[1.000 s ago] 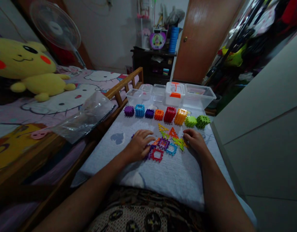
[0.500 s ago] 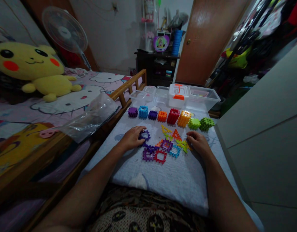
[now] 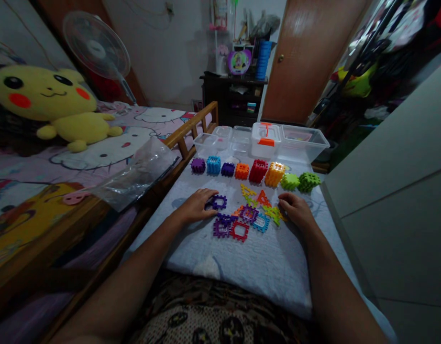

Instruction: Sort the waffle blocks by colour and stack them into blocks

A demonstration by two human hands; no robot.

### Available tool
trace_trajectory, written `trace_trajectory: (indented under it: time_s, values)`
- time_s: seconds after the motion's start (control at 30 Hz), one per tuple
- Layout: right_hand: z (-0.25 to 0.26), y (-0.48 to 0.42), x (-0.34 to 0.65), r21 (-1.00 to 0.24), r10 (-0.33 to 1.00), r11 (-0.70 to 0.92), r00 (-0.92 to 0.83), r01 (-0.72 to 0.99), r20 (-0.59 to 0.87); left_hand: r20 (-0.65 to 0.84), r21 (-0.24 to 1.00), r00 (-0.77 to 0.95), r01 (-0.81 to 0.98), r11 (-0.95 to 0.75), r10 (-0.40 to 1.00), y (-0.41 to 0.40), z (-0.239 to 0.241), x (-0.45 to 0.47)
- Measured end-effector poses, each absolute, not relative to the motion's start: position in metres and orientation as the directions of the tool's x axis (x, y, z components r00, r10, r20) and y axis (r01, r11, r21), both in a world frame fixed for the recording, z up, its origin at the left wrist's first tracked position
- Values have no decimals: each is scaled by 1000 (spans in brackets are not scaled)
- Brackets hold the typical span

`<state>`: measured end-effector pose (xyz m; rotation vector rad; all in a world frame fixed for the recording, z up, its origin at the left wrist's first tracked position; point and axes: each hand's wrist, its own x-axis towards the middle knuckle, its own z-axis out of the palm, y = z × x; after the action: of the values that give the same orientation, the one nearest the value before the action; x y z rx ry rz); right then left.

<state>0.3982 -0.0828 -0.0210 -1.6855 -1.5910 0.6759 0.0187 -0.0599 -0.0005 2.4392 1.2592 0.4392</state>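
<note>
My left hand (image 3: 199,206) curves around a dark blue notched square frame (image 3: 219,202), which sits between its thumb and fingertips. Right of the loose plastic tiles rests my right hand (image 3: 295,210), its fingers loosely bent and apart, with no tile visible in it. Beside it lie yellow-green triangle tiles (image 3: 272,214). Between the hands are an orange-red triangle (image 3: 263,198), a yellow triangle (image 3: 247,192), a purple square (image 3: 249,214), a light blue window tile (image 3: 260,222), a red square frame (image 3: 239,224) and another purple tile (image 3: 221,228).
Stacks of tiles sorted by colour, among them a red stack (image 3: 258,171) and a green stack (image 3: 309,182), stand in a row behind. Clear plastic boxes (image 3: 303,143) line the far edge. A wooden bed rail (image 3: 186,136) borders the left side, a pale cabinet (image 3: 396,191) the right.
The dark blue square frame has turned and shifted slightly right at my left hand, whose thumb has also moved a little right. My right hand stays nearly where it was.
</note>
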Motion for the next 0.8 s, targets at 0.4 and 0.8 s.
trace_trajectory:
  time_s: [0.4, 0.8]
  values:
    - [-20, -84, 399, -782, 992, 2, 100, 624, 82, 175, 336, 495, 782, -525, 851, -42, 4, 50]
    - [-25, -82, 401, -793, 993, 11, 85, 609, 79, -29, 359, 544, 789, -499, 839, -80, 10, 6]
